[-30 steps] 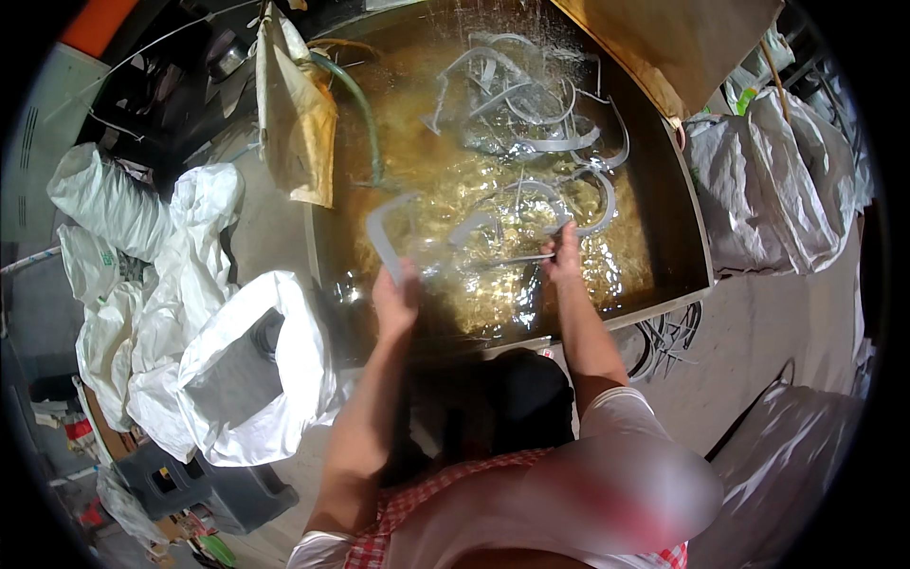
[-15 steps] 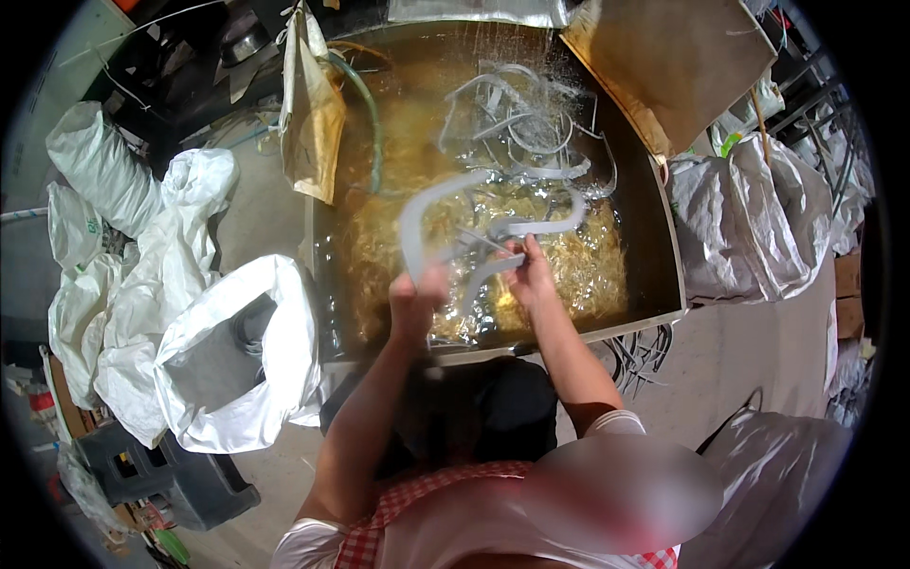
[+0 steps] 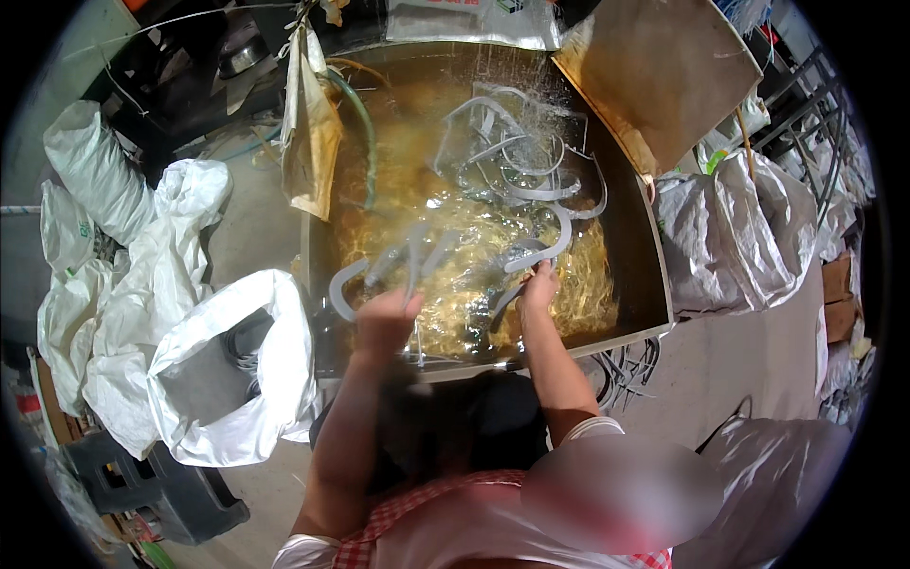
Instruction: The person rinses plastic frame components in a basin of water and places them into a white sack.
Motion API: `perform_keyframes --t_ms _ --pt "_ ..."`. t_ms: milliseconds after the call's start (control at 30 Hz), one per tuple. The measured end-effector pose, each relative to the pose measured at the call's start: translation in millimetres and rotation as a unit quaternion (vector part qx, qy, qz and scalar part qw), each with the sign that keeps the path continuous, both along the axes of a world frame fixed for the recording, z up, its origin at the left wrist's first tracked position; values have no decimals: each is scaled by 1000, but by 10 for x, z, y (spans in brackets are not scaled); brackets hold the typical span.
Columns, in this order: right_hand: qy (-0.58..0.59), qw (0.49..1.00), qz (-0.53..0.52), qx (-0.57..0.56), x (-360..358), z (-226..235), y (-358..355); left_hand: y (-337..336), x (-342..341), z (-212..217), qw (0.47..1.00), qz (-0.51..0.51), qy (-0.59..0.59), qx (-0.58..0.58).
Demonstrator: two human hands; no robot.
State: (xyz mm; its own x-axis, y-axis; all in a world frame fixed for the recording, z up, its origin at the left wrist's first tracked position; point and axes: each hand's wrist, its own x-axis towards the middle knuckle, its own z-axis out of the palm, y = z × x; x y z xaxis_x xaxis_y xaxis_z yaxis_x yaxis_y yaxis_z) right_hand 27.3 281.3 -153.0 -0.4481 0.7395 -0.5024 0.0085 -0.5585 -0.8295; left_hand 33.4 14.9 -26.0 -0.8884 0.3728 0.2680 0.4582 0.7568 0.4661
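Note:
In front of me is a large metal tub point(image 3: 659, 270) of yellowish-brown, rippling water. My left hand point(image 3: 387, 318), blurred, is closed around curved pale grey plastic strips point(image 3: 343, 292) just above the water, near the tub's front left. My right hand point(image 3: 538, 290) grips another bent grey strip point(image 3: 559, 232) at its middle, with a loop curving away and a darker end hanging below the fingers. Further back, a tangle of similar strips point(image 3: 545, 192) lies in the water under falling drops.
An open white sack point(image 3: 294, 360) holding dark coiled pieces stands left of the tub, beside more white sacks point(image 3: 133, 332). A green hose point(image 3: 368, 142) dips into the water. To the right are a board point(image 3: 664, 76), a large sack point(image 3: 739, 237) and loose grey strips point(image 3: 630, 370) on the floor.
My hands have moved apart: the left swung left with its strips, and the right dropped slightly, still gripping its strip. The view has shifted a little.

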Motion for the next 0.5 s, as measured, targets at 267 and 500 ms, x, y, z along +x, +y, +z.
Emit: perform_keyframes --t_ms 267,500 --pt "-145 674 327 647 498 461 -161 438 138 -35 997 -50 -45 -27" --pt "41 500 648 574 571 815 -496 427 94 -343 988 -110 45 -98"
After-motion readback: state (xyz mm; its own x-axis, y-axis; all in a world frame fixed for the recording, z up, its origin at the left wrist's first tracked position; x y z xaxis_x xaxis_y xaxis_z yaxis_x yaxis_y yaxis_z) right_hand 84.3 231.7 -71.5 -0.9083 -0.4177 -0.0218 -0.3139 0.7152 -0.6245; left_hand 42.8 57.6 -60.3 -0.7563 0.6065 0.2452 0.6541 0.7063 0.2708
